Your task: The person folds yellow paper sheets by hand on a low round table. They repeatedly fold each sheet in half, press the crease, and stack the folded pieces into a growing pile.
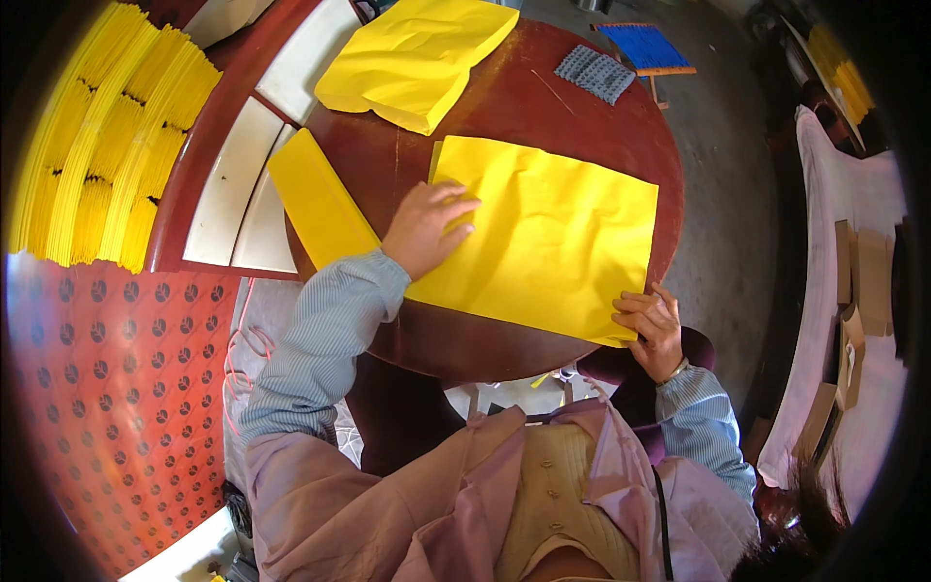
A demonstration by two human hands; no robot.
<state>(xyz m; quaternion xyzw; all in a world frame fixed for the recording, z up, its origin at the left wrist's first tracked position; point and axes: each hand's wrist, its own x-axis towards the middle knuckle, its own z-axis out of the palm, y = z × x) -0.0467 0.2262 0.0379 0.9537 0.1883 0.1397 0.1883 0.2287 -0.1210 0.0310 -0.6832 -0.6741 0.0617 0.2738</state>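
A round, dark red desk fills the middle of the view, its near edge just in front of the person. To its left a wall of yellow bundles stands in long ribbed rows, with a red patterned sheet below them. On the desk, nearest the person, lies a large yellow sheet — flat, a little creased, its near right corner reaching the desk's edge. A second yellow sheet stack sits at the far side of the desk, well apart from the first, and a narrow yellow strip lies along the left rim, just beside the large sheet. The left hand rests palm down on the large sheet's left edge, fingers spread and flat, pressing rather than gripping. The right hand is at the sheet's near right corner, fingers curled, pinching the paper there at the desk's edge. Farther off, a small grey pad lies on the desk's far right part — and beyond it a blue rack stands on the floor.
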